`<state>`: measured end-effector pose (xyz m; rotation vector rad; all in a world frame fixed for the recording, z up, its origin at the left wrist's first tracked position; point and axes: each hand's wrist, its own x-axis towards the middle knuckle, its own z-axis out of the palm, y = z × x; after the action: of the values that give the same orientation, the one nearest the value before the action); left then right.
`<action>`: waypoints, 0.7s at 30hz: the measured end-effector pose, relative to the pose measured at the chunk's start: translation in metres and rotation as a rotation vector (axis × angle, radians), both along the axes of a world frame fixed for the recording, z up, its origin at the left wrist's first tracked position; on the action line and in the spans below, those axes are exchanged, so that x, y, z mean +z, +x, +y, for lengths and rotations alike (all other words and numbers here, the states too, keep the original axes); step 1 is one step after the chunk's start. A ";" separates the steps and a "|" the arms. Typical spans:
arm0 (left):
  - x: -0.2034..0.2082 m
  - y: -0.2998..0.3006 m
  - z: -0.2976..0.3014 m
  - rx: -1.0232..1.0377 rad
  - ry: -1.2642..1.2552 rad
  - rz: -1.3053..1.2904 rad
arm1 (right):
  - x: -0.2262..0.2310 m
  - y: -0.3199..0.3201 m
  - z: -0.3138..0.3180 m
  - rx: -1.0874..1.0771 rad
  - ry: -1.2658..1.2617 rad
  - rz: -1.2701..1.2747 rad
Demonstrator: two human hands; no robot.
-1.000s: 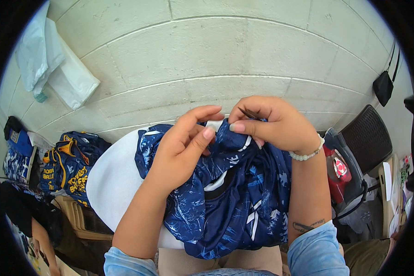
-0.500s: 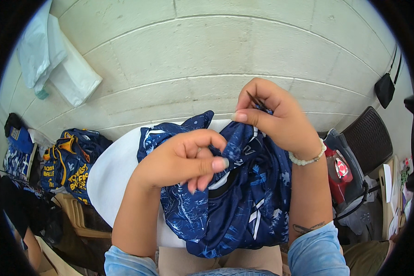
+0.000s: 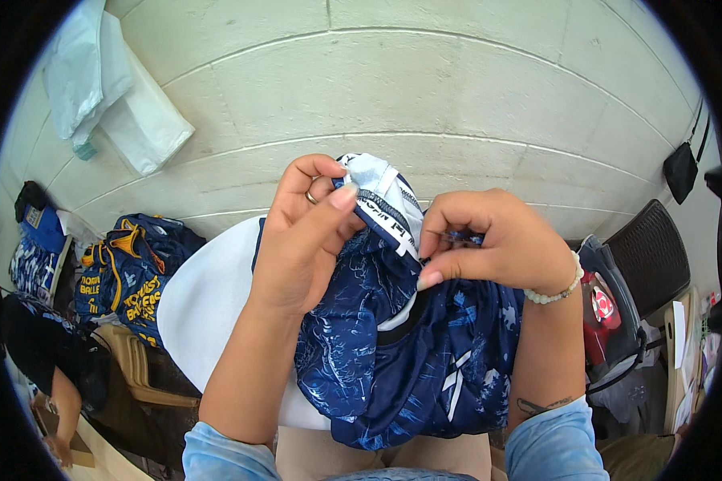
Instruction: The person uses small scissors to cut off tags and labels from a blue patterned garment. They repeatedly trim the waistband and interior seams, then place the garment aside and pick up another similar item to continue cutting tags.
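Note:
A dark blue printed jersey (image 3: 425, 361) lies bunched over a white rounded tabletop (image 3: 204, 301) and hangs toward my lap. My left hand (image 3: 301, 240) is closed, pinching a raised hem of it between thumb and fingers. The white inner side and a dark stitched seam show there. At the right end of that edge is my right hand (image 3: 489, 244), thumb and fingertips at the cloth. Within its curled fingers sits a small dark pointed tool (image 3: 460, 238) that looks like thread snips. Its handle is mostly hidden by the hand.
White plastic bags (image 3: 140, 128) hang on the pale block wall. To the left are navy-and-yellow jerseys (image 3: 132, 289) and another person's arm (image 3: 66, 401). On the right stand a dark chair back (image 3: 654, 248) and a grey-and-red bag (image 3: 602, 313); a black pouch (image 3: 682, 172) hangs above.
My left hand has risen and taken hold of the jersey's hem, turning its white inside up. My right hand has moved down slightly, with the pointed tool still in it.

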<state>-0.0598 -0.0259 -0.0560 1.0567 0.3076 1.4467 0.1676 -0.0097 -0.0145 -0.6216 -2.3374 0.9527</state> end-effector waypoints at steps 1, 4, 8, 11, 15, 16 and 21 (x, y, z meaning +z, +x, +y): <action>0.000 0.001 0.000 0.014 0.028 0.028 | -0.002 -0.001 0.002 -0.078 -0.010 0.039; -0.001 0.006 0.000 0.135 0.029 0.123 | -0.005 -0.003 0.005 -0.309 -0.012 0.150; -0.002 0.010 -0.001 0.143 0.057 0.169 | -0.008 -0.006 0.007 -0.370 0.081 0.246; -0.001 0.013 -0.002 0.147 0.105 0.196 | -0.007 -0.006 0.005 -0.391 0.056 0.207; 0.001 0.016 -0.004 0.136 0.114 0.232 | -0.005 -0.009 0.003 -0.366 0.048 0.244; 0.001 0.016 -0.004 0.129 0.121 0.239 | -0.005 -0.009 0.003 -0.345 0.064 0.259; 0.000 0.017 -0.004 0.138 0.122 0.266 | -0.008 -0.011 0.006 -0.372 0.052 0.318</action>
<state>-0.0426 -0.0301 -0.0558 1.3533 0.4959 1.4615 0.1561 -0.0040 -0.0222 -0.7870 -1.8762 0.7540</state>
